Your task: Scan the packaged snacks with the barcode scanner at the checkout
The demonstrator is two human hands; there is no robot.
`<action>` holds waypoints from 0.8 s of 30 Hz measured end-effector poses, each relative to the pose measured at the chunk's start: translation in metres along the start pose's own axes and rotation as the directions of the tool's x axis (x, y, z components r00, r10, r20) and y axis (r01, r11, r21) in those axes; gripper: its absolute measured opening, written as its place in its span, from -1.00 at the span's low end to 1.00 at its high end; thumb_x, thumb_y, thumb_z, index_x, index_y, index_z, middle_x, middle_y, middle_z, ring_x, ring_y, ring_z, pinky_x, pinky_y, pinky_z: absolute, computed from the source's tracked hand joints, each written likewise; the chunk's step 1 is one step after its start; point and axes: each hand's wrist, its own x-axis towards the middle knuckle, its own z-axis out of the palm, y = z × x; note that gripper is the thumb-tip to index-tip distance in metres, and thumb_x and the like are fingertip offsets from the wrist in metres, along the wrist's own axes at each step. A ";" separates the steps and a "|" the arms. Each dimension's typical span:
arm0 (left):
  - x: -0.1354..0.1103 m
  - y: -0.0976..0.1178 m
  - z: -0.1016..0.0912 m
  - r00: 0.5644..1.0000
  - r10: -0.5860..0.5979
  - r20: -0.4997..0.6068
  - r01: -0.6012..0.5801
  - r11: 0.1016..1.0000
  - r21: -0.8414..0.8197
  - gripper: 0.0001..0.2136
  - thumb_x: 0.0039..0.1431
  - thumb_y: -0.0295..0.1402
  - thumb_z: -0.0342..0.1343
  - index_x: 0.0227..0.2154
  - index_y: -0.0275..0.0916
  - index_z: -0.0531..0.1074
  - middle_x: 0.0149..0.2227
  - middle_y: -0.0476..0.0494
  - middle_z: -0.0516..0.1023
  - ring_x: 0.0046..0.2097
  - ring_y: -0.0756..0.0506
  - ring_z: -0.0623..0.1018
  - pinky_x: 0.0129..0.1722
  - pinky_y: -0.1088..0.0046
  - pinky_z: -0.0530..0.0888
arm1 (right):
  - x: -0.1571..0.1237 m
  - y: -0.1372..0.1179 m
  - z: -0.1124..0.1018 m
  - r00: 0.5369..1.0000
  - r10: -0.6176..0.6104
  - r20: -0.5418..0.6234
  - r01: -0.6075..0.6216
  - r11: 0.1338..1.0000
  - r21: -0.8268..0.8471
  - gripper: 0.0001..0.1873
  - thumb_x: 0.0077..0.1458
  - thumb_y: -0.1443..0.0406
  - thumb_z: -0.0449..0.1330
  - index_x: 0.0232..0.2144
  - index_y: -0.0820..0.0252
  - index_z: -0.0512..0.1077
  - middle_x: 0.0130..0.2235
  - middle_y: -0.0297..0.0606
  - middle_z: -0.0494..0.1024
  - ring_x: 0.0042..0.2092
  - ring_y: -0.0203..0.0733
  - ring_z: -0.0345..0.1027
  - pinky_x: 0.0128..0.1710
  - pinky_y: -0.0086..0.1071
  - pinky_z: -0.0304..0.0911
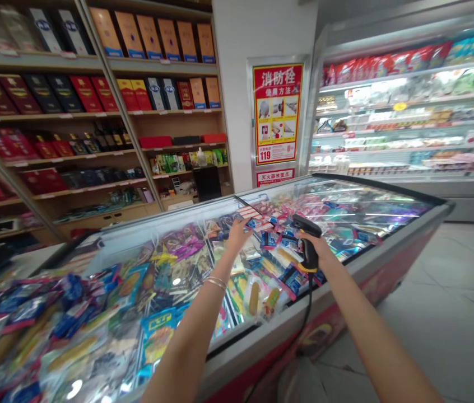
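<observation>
Fingers [315,240] grip a corded barcode scanner [309,252].

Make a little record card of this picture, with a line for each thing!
Place: a shop
Left hand: touching a packet
Right hand: holding a barcode scanner
Under the hands: a freezer full of packets
Left wrist: bracelets
Behind: shelves of boxes, a red fire poster, a fridge

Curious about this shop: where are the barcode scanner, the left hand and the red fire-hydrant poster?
Barcode scanner [310,253], head view, on its black grip.
Left hand [237,234], head view, on its back.
Red fire-hydrant poster [273,115], head view, on its middle.
</observation>
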 end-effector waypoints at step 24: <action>-0.169 -0.156 -0.221 0.860 -0.171 -0.481 0.365 0.865 0.344 -0.59 0.10 -0.34 0.14 0.04 -0.21 0.41 -0.05 -0.26 0.40 -0.07 -0.18 0.51 -0.06 0.28 0.48 | -0.102 0.082 0.271 0.800 0.158 0.579 -0.135 0.987 -0.083 -0.81 -0.22 0.30 0.33 -0.51 0.21 0.38 -0.74 -0.41 0.36 -0.71 -0.32 0.23 -0.72 -0.47 0.18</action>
